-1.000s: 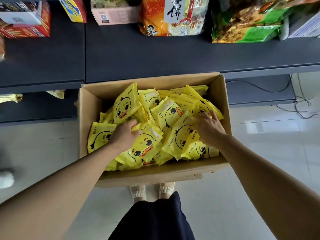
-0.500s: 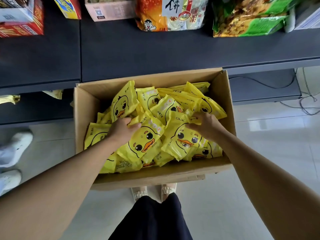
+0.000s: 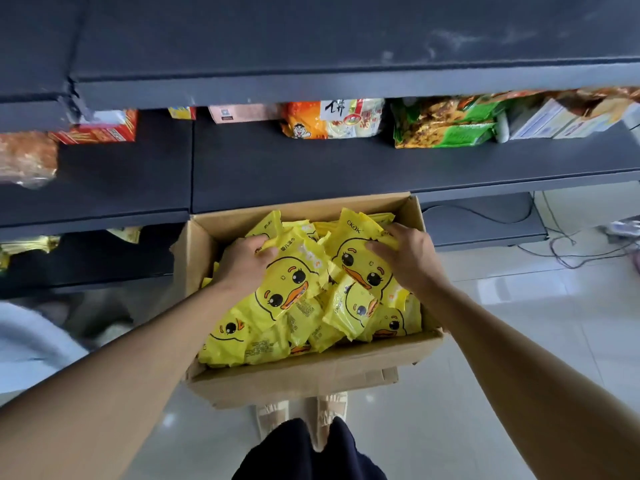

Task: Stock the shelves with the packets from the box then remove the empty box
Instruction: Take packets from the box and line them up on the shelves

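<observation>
Packets [image 3: 294,282] fill the box [image 3: 294,379]. Left hand [image 3: 242,265] and right hand [image 3: 408,258] each grip one. Best lift both clear together, toward the shelf [image 3: 294,174].

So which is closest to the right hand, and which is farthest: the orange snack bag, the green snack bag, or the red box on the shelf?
From the right hand, in the head view:
1. Orange snack bag, on the shelf up and a little left of the hand; the green snack bag, up and a little right, is too close to call against it.
2. Red box, far to the left on the shelf, clearly farthest.
</observation>
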`<state>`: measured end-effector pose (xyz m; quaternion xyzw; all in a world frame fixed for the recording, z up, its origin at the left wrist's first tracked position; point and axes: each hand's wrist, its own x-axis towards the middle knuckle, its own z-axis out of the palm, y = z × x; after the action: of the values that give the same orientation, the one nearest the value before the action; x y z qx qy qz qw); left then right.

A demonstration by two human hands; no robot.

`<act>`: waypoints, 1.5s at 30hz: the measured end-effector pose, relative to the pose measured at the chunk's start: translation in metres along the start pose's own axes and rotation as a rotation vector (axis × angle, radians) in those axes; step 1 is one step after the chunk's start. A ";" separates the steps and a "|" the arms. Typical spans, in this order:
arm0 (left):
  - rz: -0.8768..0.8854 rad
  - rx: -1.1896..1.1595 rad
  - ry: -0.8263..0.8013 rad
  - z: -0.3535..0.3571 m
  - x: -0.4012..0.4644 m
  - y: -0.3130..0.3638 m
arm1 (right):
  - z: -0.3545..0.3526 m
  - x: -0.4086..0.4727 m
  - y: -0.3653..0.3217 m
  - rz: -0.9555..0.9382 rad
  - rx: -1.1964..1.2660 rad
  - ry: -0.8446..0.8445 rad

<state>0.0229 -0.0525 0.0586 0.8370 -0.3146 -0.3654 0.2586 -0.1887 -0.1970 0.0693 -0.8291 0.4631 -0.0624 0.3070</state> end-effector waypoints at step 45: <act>0.683 0.170 0.817 -0.414 -0.141 0.422 | -0.462 0.020 -0.342 -0.545 0.138 0.672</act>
<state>0.1256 -0.1496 0.6492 0.7792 -0.4711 0.1217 0.3952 -0.1073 -0.2904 0.6306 -0.8322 0.2963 -0.4382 0.1662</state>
